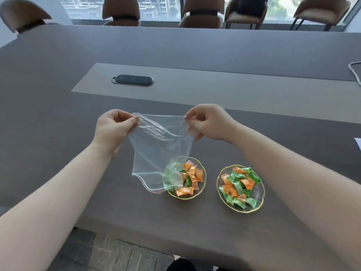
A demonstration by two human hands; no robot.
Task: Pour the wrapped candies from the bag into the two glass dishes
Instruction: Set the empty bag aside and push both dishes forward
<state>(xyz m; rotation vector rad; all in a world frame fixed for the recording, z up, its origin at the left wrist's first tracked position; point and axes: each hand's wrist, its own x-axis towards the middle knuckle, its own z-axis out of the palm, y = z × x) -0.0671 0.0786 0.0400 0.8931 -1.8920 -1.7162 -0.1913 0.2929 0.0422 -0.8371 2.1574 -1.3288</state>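
Note:
A clear plastic zip bag (156, 149) hangs upside down above the table, its mouth at the bottom. My left hand (113, 130) pinches its upper left corner and my right hand (207, 122) pinches its upper right corner. No candy shows inside the bag. Its lower edge drapes over the left side of the left glass dish (203, 173), a gold-rimmed dish holding orange and green wrapped candies (192, 178). To the right, the second gold-rimmed glass dish (258, 200) holds a pile of mostly green wrapped candies (239, 184) with some orange ones.
The dishes stand on a long dark table (58, 114) near its front edge. A black cable hatch (132, 80) sits in the lighter centre strip. A white cord (354, 72) lies at the far right, a white paper corner (358, 143) below it. Brown chairs (201, 11) line the far side.

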